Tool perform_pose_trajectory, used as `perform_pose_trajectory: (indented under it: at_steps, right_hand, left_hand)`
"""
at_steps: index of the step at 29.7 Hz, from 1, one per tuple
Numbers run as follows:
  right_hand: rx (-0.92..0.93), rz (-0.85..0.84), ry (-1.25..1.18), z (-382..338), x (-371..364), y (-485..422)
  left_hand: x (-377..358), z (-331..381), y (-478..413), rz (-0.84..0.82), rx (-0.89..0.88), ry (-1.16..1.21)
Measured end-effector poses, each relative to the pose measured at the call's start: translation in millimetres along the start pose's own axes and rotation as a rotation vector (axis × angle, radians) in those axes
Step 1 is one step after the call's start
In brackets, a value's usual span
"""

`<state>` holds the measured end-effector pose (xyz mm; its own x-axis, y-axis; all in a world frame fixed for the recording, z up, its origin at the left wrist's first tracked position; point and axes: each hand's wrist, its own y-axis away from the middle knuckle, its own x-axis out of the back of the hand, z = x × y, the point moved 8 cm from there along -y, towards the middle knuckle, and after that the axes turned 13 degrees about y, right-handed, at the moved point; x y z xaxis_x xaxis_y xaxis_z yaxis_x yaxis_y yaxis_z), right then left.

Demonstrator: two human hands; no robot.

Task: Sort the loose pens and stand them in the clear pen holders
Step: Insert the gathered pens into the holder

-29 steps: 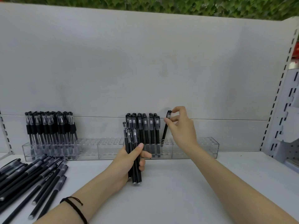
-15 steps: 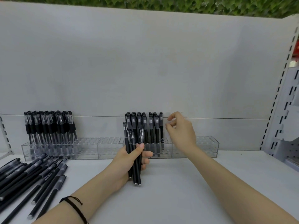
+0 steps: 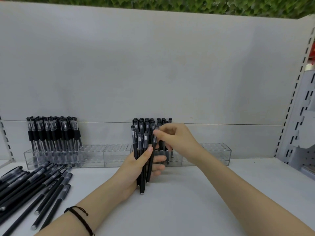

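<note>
My left hand (image 3: 134, 169) grips a bundle of black pens (image 3: 141, 167) upright, tips down on the white shelf. My right hand (image 3: 175, 138) has reached over to this bundle and pinches the cap of its rightmost pen (image 3: 153, 147). Right behind them, a group of matching black pens (image 3: 150, 125) stands in the middle clear pen holder (image 3: 119, 155). A second group, pens with clear barrels and black grips (image 3: 52, 133), stands in the left clear holder (image 3: 30, 157). The right holder (image 3: 216, 154) shows no pens.
Several loose black pens (image 3: 34, 181) lie in a heap at the shelf's left front. A grey back panel (image 3: 153, 65) rises behind the holders. A slotted metal upright and pegboard (image 3: 300, 116) stand at the right.
My right hand stood a pen in the middle holder, let it go, then came back left and down to the bundle in my left hand. The left hand stayed put.
</note>
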<state>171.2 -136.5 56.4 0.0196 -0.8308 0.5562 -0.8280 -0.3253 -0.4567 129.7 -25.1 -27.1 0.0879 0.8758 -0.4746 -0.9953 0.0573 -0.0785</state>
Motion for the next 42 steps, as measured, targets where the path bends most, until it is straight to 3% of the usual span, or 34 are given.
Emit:
perform_pose_trajectory:
  at_steps: [3, 5, 8, 12, 17, 22, 30, 34, 39, 42]
  right_hand:
    - [-0.128, 0.139, -0.267, 11, 19, -5]
    - [-0.174, 0.305, -0.312, 23, 38, -8]
    - [-0.140, 0.490, -0.113, 33, 59, -8]
    - [-0.044, 0.554, 0.096, 27, 67, -3]
    - [0.002, 0.523, 0.174, 25, 60, -4]
    - [-0.041, 0.275, 0.377, 35, 36, -9]
    - [-0.165, 0.318, 0.556, 37, 43, -3]
    - [-0.012, 0.362, 0.413, 14, 41, 1]
    - [0.099, 0.063, 0.182, -9, 7, 4]
    - [0.034, 0.036, 0.144, -6, 2, 2]
  left_hand:
    - [6, -3, -1, 0.040, 0.046, -0.041]
    - [11, -3, -1, 0.069, 0.048, -0.090]
    - [13, -5, -3, 0.070, 0.036, -0.091]
    - [13, -8, -5, 0.095, 0.050, -0.066]
    - [12, -11, -5, 0.072, 0.095, 0.003]
    - [12, -10, -5, 0.050, 0.071, -0.023]
    - [3, -2, -2, 0.036, -0.005, 0.007]
    - [4, 1, -3, 0.020, -0.031, 0.056]
    - [5, 5, -5, 0.000, -0.077, 0.057]
    - [8, 8, -7, 0.018, -0.105, 0.069]
